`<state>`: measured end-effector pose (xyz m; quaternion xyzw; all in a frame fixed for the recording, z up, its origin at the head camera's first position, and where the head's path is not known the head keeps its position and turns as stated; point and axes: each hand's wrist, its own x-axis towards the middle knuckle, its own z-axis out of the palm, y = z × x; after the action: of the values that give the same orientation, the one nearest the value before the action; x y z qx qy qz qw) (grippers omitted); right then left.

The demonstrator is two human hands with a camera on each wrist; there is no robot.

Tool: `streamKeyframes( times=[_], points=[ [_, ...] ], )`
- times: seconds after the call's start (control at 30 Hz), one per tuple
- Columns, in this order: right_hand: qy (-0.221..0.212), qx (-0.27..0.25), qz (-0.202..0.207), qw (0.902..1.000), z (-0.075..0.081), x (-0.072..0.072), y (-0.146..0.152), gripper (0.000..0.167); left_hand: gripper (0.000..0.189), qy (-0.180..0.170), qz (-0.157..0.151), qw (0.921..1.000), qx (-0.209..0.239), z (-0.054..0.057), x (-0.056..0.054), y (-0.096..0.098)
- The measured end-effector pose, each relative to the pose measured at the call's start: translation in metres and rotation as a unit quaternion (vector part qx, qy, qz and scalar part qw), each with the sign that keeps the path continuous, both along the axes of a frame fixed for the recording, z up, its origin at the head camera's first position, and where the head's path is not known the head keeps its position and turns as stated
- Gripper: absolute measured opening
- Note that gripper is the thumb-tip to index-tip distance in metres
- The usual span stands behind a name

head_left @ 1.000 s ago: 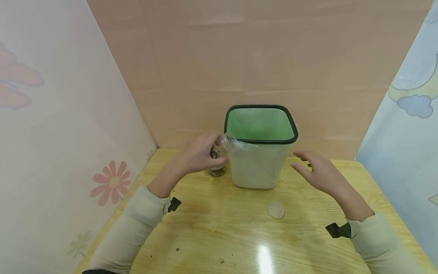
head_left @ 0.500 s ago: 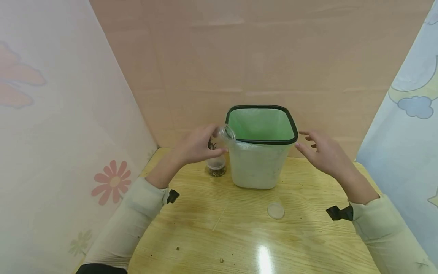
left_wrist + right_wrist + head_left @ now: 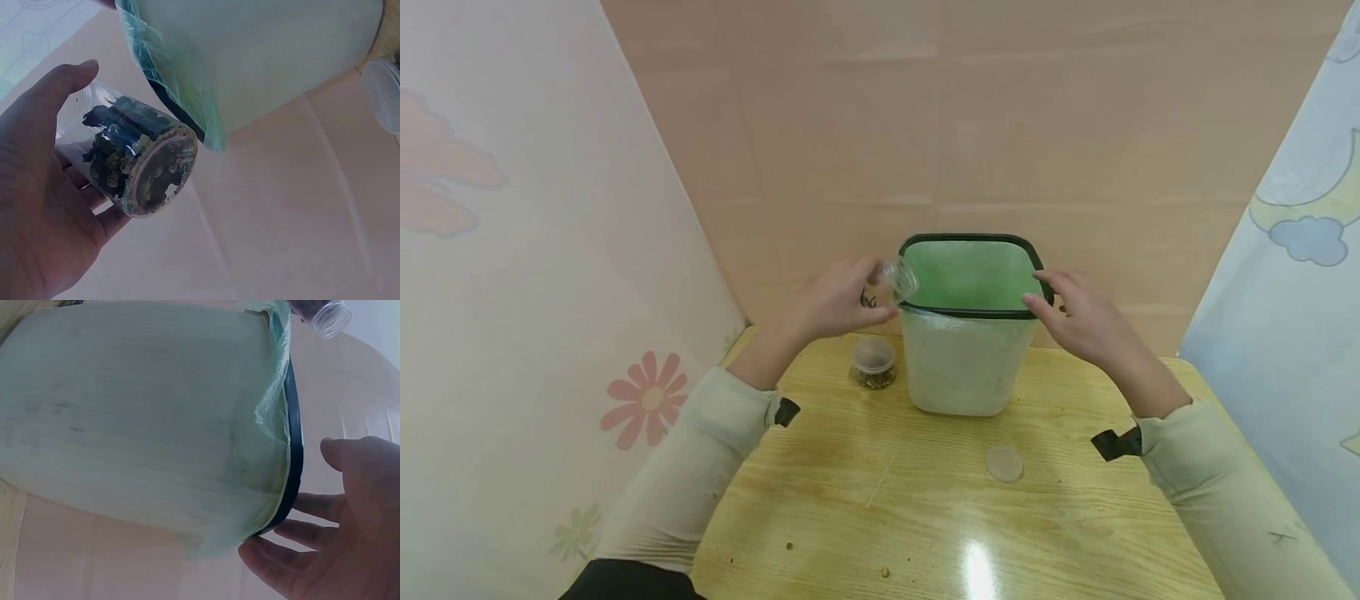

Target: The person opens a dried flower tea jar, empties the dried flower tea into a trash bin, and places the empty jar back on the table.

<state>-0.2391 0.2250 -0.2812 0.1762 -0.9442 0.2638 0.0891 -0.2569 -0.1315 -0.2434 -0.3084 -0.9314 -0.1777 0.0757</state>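
Note:
My left hand [image 3: 838, 302] grips a clear plastic jar [image 3: 125, 147] round its side. Dark, crinkled dried pieces fill part of it. The jar is tilted, its mouth towards a pale trash bin [image 3: 966, 367] at the left of the bin's black rim [image 3: 970, 314]. A thin green bag lines this bin and hangs over its edge. At the right of the rim is my right hand [image 3: 1082, 321], fingers spread. In the right wrist view its fingertips [image 3: 253, 550] lie against or just behind the rim, and the thumb stands apart from it.
A second clear container [image 3: 874, 367] with dark bits at its bottom stands left of the bin. A round translucent disc [image 3: 1004, 463] lies in front. Small crumbs [image 3: 789, 547] dot the wooden table [image 3: 820, 483]. Walls enclose the back and sides.
My left hand has raised the jar to the bin's rim. My right hand has come up and leftward from beside the bin to its right rim.

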Motion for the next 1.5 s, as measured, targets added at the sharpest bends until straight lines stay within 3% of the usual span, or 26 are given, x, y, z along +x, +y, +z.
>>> streamKeyframes(
  times=[0.33, 0.57, 1.03, 1.5],
  points=[
    [0.002, 0.016, -0.002, 0.9999, -0.006, -0.010, -0.005, 0.068, 0.059, 0.004, 0.031, 0.9995, -0.010, 0.000, -0.011, 0.004],
    [-0.029, 0.033, -0.004, 0.9990, -0.012, -0.011, -0.008, 0.072, 0.063, 0.013, 0.048, 0.9987, -0.007, -0.002, -0.017, 0.007],
    [0.017, 0.044, -0.009, 0.9989, -0.019, -0.006, -0.012, 0.068, 0.069, 0.086, 0.087, 0.9903, -0.065, 0.000, -0.018, 0.017],
    [0.035, 0.047, -0.016, 0.9982, -0.026, -0.004, -0.014, 0.067, 0.065, 0.148, 0.094, 0.9789, -0.104, -0.002, -0.021, 0.023]
  ],
)
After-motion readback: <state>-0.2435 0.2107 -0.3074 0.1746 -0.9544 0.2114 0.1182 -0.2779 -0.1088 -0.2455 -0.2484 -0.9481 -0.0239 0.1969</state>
